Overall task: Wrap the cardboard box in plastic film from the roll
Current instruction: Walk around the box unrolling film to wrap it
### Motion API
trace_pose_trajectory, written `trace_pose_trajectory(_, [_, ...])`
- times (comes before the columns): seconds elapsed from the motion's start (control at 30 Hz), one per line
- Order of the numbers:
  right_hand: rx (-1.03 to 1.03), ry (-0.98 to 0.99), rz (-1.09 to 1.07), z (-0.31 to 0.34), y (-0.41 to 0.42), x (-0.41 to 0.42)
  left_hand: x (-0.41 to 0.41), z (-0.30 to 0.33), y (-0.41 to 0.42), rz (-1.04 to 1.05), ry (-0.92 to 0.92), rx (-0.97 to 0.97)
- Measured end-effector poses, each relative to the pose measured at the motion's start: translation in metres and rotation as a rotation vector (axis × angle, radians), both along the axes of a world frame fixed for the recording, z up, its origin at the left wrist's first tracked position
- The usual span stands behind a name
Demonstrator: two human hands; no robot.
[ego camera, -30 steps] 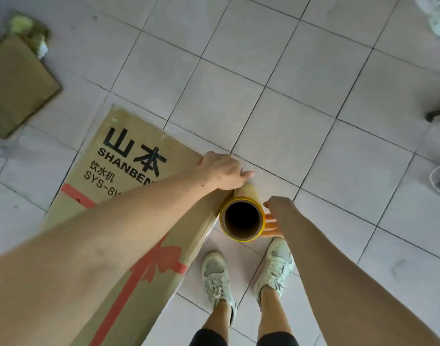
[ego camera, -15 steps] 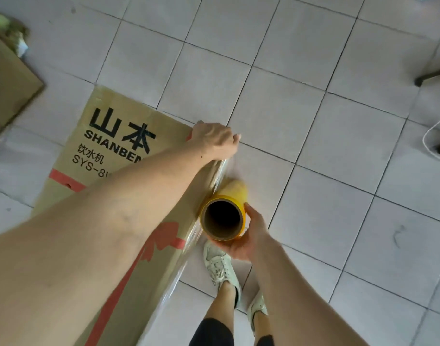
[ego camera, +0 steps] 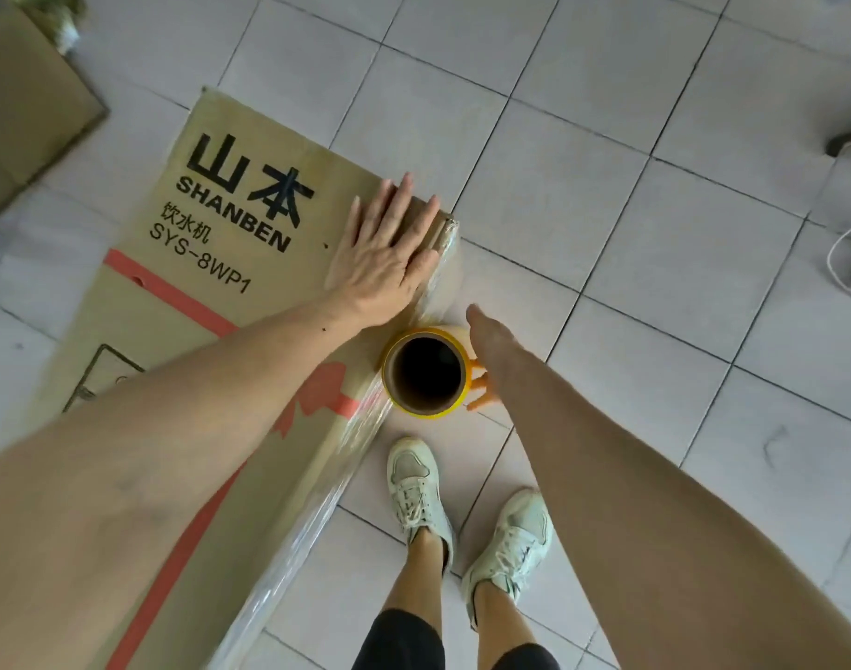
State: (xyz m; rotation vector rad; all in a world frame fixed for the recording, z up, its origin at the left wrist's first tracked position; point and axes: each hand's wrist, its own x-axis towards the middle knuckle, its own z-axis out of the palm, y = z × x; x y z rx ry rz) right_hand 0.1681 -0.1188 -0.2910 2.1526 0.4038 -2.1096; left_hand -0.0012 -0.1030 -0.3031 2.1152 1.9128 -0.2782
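Observation:
A tall brown cardboard box (ego camera: pixel 211 263) printed SHANBEN stands on the tiled floor, seen from above. My left hand (ego camera: pixel 385 253) lies flat with spread fingers on its top right corner, pressing clear film (ego camera: pixel 351 442) that runs down the box's right edge. The film roll (ego camera: pixel 426 372), a yellow-rimmed cardboard tube, stands upright just right of the box. My right hand (ego camera: pixel 486 350) grips the roll from its right side, fingers curled behind it.
My two feet in pale sneakers (ego camera: pixel 416 481) stand below the roll. Flat cardboard (ego camera: pixel 22 108) lies at the upper left. A dark furniture leg (ego camera: pixel 848 137) and a white cable (ego camera: pixel 844 263) are at the right edge.
My left hand has opened from a curled grip on the box's corner to a flat palm on its top. The right hand shifted from under the roll to its right side.

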Motion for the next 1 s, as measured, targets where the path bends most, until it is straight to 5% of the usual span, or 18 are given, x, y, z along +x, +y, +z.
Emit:
trace_pose_trajectory(0.17, [-0.007,0.076,-0.102,-0.027,-0.011,-0.012,-0.005,-0.008,-0.002,0.013,0.004,0.014])
trace_pose_trajectory(0.47, [-0.224,0.149,-0.373,-0.015,-0.152,-0.006,-0.003,0.004,0.0,0.072,-0.089,-0.061])
trace_pose_trajectory(0.6, [-0.091,-0.059,-0.152,-0.025,-0.125,0.002,0.01,0.017,-0.034,0.087,-0.195,-0.089])
trace_pose_trajectory(0.77, [0.077,-0.061,0.208,-0.039,-0.087,0.005,0.04,0.021,-0.129,0.274,-0.34,0.092])
trace_pose_trajectory(1.0, [0.316,-0.102,0.441,-0.074,-0.086,0.011,0.082,0.0,-0.188,0.431,-0.189,0.332])
